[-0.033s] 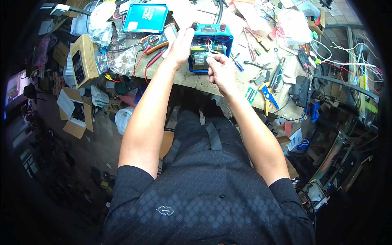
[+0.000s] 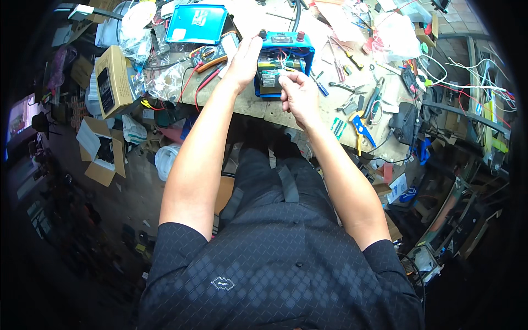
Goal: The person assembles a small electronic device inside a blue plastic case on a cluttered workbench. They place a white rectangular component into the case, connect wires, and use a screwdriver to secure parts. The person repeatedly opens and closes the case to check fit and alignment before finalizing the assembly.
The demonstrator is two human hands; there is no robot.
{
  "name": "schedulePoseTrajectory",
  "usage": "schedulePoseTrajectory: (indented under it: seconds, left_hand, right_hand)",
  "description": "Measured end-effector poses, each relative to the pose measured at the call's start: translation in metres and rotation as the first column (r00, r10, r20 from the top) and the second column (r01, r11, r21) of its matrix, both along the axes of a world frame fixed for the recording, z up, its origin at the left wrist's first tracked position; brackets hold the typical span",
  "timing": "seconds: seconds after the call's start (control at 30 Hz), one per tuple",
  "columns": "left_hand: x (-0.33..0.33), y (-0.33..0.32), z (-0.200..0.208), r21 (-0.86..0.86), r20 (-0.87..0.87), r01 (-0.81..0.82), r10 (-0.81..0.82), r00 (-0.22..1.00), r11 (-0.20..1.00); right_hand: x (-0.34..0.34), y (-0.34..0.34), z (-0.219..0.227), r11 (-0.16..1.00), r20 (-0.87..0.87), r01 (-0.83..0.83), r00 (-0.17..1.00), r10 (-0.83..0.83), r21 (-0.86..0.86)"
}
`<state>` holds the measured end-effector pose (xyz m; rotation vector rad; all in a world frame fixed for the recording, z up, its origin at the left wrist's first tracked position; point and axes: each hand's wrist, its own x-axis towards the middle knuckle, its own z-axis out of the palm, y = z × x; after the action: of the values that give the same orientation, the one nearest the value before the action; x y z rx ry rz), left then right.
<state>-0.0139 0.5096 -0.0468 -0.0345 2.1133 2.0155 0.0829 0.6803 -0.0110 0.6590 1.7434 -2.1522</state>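
Note:
An open-fronted blue case [image 2: 311, 54] stands at the near edge of the workbench, with a black and a red terminal knob on top. Colored wires [image 2: 282, 56] run inside it. Against its left side my left hand [image 2: 245, 61] is pressed, gripping it with the fingers partly hidden. My right hand [image 2: 300, 94] is at the opening, thumb and fingers pinched at the right edge of a small circuit board [image 2: 269, 78] with silvery parts. Its fingertips cover part of that board. Left of the case lies an orange-and-black multimeter [image 2: 209, 54] with red and black probes.
A blue cover [image 2: 196, 25] lies at the back left. Right of the case are a blue screwdriver [image 2: 320, 86], pliers [image 2: 375, 94] and a blue-and-yellow wire stripper [image 2: 361, 130]. A cardboard box [image 2: 117, 82] stands left of the bench; an open carton [image 2: 114, 159] sits lower.

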Motion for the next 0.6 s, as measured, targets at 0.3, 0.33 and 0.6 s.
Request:
schedulePoseTrajectory:
  seconds: [0.3,0.33,0.6]
  left_hand:
    - [-0.006,-0.001,0.005,0.092,0.088,0.012,-0.02,0.996,0.996]
    - [-0.006,-0.002,0.004,0.102,0.09,0.013,-0.023,0.996,0.995]
    - [-0.012,-0.012,0.007,0.154,0.185,0.067,-0.096,0.978,0.986]
  right_hand:
    - [-0.008,-0.002,0.004,1.0,0.023,-0.01,1.0,0.01,0.008]
    - [-0.007,-0.001,0.002,1.0,0.025,-0.014,1.0,0.014,0.005]
    - [0.003,0.007,0.005,0.998,-0.002,-0.064,0.998,0.064,0.003]
